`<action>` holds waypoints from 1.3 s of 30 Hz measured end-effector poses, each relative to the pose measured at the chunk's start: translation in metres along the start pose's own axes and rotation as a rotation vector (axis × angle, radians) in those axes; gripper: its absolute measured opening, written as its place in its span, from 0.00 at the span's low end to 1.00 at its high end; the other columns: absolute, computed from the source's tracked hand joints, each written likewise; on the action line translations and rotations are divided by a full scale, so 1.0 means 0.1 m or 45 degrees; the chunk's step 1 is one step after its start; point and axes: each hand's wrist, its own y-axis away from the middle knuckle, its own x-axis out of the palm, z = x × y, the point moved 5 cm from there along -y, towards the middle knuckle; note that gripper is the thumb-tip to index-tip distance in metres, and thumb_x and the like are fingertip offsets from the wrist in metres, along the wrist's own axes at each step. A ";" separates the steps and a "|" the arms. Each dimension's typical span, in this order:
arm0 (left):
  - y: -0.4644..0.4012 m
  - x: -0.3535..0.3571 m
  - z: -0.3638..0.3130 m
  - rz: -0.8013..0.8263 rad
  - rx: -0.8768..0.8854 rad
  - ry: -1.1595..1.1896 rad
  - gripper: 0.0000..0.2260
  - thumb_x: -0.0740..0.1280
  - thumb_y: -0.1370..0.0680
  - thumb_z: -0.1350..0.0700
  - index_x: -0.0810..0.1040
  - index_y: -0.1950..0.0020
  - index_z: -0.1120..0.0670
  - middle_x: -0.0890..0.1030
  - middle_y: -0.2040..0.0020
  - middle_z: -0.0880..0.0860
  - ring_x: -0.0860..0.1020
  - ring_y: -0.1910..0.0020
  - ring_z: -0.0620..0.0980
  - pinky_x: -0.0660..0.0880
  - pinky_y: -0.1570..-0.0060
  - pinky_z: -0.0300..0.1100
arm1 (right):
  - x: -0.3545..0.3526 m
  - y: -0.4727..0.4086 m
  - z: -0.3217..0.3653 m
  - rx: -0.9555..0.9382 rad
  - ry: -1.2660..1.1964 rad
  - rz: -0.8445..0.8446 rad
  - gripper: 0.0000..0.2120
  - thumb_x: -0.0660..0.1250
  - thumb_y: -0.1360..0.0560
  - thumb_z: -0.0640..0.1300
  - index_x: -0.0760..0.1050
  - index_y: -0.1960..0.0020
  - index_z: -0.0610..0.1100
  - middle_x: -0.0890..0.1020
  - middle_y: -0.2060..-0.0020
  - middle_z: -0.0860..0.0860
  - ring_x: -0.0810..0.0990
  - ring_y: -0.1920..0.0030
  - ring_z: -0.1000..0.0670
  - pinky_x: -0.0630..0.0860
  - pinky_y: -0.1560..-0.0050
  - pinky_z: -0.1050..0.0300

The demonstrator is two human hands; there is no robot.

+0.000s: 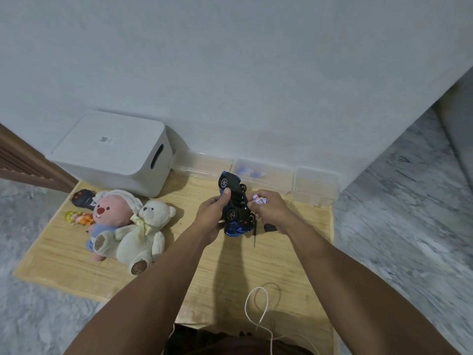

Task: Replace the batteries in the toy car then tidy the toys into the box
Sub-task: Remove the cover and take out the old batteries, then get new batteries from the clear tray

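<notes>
My left hand [214, 213] grips a blue toy car [235, 203], held above the wooden board with its black underside and wheels turned toward me. My right hand [270, 210] is closed on white-labelled batteries [259, 200] right beside the car's underside. A small black cover piece [270, 228] lies on the board under my right hand. A thin screwdriver [254, 238] lies next to it. The white lidded storage box [112, 152] stands at the back left against the wall.
A pink plush [110, 216] and a cream teddy bear [143, 231] lie on the wooden board [64, 257] at left, with a small doll [78, 217] and a black remote [82, 198] behind them. Clear plastic containers [263, 175] line the wall. A white cable [258, 311] loops near me.
</notes>
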 end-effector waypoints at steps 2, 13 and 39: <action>0.00 0.06 0.00 0.014 -0.026 0.019 0.20 0.69 0.24 0.46 0.77 0.42 0.61 0.83 0.47 0.58 0.82 0.49 0.57 0.80 0.49 0.54 | -0.02 0.01 0.00 -0.009 0.001 0.007 0.04 0.68 0.25 0.37 0.80 0.51 0.44 0.79 0.62 0.50 0.74 0.68 0.56 0.70 0.72 0.67; 0.01 -0.09 -0.04 -0.276 0.216 -0.444 0.20 0.79 0.32 0.53 0.75 0.46 0.56 0.79 0.53 0.54 0.81 0.57 0.54 0.80 0.58 0.48 | -0.13 0.00 -0.23 0.316 -0.480 -0.047 0.04 0.66 0.26 0.36 0.75 0.54 0.44 0.77 0.62 0.46 0.72 0.70 0.51 0.70 0.69 0.60; 0.02 -0.01 0.28 -0.700 0.345 -1.933 0.30 0.64 0.28 0.33 0.67 0.38 0.54 0.70 0.43 0.54 0.71 0.44 0.54 0.70 0.47 0.50 | -0.70 0.17 -0.56 0.623 -0.989 -0.606 0.06 0.58 0.23 0.34 0.73 0.52 0.37 0.76 0.64 0.45 0.73 0.69 0.51 0.71 0.71 0.60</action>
